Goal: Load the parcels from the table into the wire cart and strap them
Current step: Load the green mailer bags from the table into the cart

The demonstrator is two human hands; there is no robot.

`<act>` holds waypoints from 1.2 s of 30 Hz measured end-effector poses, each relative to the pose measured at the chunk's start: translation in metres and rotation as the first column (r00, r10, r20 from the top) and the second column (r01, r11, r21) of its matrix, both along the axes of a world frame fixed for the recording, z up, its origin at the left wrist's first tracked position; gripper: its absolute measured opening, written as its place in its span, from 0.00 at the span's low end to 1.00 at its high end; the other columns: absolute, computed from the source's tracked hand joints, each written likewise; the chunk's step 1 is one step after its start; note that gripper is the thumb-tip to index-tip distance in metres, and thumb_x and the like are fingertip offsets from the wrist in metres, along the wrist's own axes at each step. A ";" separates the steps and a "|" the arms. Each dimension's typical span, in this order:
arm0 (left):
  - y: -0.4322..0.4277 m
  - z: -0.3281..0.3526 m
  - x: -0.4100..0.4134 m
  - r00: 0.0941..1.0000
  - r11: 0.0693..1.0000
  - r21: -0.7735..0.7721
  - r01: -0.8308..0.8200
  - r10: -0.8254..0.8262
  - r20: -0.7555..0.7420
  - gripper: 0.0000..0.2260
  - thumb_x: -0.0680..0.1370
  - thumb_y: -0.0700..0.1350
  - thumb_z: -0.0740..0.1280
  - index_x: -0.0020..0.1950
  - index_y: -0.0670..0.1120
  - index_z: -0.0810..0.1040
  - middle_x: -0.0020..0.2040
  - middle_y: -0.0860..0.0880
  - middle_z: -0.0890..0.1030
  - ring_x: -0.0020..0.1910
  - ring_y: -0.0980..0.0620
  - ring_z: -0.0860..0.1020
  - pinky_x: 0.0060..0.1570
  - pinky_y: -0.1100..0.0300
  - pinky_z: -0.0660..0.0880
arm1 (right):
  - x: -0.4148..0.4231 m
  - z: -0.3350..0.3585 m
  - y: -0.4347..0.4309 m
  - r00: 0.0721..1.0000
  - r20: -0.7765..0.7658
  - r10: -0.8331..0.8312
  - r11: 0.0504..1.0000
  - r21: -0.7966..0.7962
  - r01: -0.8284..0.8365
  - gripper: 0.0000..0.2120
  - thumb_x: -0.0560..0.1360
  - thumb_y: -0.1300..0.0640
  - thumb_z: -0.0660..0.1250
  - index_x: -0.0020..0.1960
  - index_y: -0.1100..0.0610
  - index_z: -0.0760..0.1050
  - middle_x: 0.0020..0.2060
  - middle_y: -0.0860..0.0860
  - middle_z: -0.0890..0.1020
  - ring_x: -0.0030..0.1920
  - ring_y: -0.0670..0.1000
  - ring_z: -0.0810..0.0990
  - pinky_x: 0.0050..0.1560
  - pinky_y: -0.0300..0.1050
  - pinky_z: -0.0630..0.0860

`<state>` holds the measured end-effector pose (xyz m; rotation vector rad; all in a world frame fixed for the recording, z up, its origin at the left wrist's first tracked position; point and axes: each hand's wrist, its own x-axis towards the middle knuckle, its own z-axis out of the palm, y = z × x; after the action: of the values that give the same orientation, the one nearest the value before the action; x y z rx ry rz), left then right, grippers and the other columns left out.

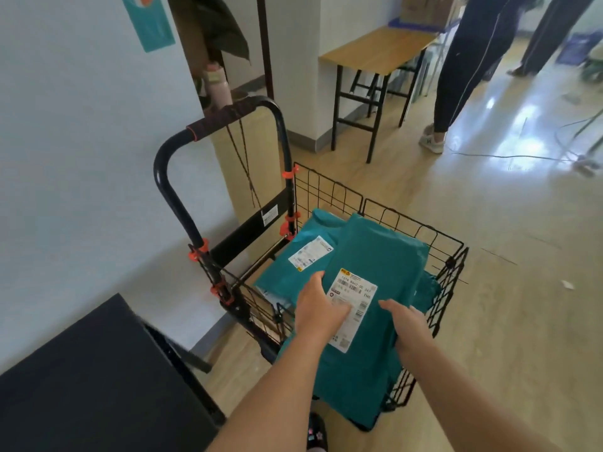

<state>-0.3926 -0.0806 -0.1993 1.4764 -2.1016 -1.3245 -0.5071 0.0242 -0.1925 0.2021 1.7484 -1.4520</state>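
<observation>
— Both arms come in at the bottom edge, nearest me. Two hands: left hand and right hand, both on the top parcel.
— Grip?
— Left lies on its white label, fingers laid fairly straight across it, thumb at the parcel's left edge. Right has its thumb on top and fingers curled over the right edge, so I call that a hold.
— Parcel count?
— Two teal bags I can count for sure, one label each. Top parcel lies slanted over the wire cart, near end hanging past the near rim. Second parcel sits inside, beneath it, toward the handle side. More teal shows under the right and far edges; I can't tell if that's a third.
— Strap?
— One dark cord, two strands, hanging from the cart handle, apart from the parcels. Orange clips on the frame, at least four.
— Tables?
— Two. Black table lower left, just beside the cart. Wooden table well apart, by the far wall.
— People?
— Two pairs of legs top right, near that wooden table.
</observation>
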 end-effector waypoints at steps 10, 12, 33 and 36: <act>-0.045 -0.030 -0.085 0.988 0.993 -0.061 0.104 -0.096 0.121 0.34 0.73 0.47 0.75 0.74 0.51 0.62 0.67 0.50 0.73 0.67 0.49 0.69 0.65 0.51 0.71 | -0.076 -0.027 -0.035 1.000 0.012 0.023 0.988 0.151 -0.024 0.11 0.78 0.59 0.66 0.60 0.57 0.72 0.52 0.54 0.81 0.52 0.56 0.80 0.58 0.58 0.78; -0.044 -0.043 -0.100 0.976 0.988 -0.057 0.146 -0.134 0.170 0.35 0.73 0.46 0.74 0.75 0.50 0.61 0.68 0.50 0.72 0.68 0.49 0.69 0.65 0.52 0.70 | -0.090 -0.035 -0.035 0.998 0.020 0.064 0.970 0.233 -0.067 0.07 0.78 0.59 0.65 0.56 0.58 0.73 0.50 0.56 0.81 0.50 0.57 0.80 0.52 0.56 0.79; 0.004 -0.136 -0.167 0.785 0.936 0.154 0.317 -0.350 0.512 0.40 0.72 0.31 0.67 0.78 0.55 0.56 0.72 0.48 0.69 0.70 0.46 0.68 0.64 0.50 0.72 | -0.200 -0.113 -0.098 -0.587 0.127 0.800 -0.423 0.813 -0.400 0.38 0.76 0.65 0.64 0.77 0.41 0.53 0.78 0.53 0.53 0.71 0.59 0.64 0.59 0.52 0.77; 0.017 -0.145 -0.159 0.736 0.927 0.146 0.345 -0.364 0.571 0.38 0.73 0.34 0.69 0.79 0.50 0.56 0.78 0.45 0.58 0.76 0.45 0.58 0.71 0.50 0.62 | -0.198 -0.127 -0.093 -0.594 0.189 0.782 -0.471 0.804 -0.364 0.40 0.75 0.65 0.66 0.77 0.41 0.52 0.78 0.55 0.50 0.67 0.62 0.69 0.56 0.51 0.78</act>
<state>-0.5515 -0.0637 -0.3444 1.7284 -2.8963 -1.0915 -0.7053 -0.0688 -0.3197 -1.6604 1.6428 0.7788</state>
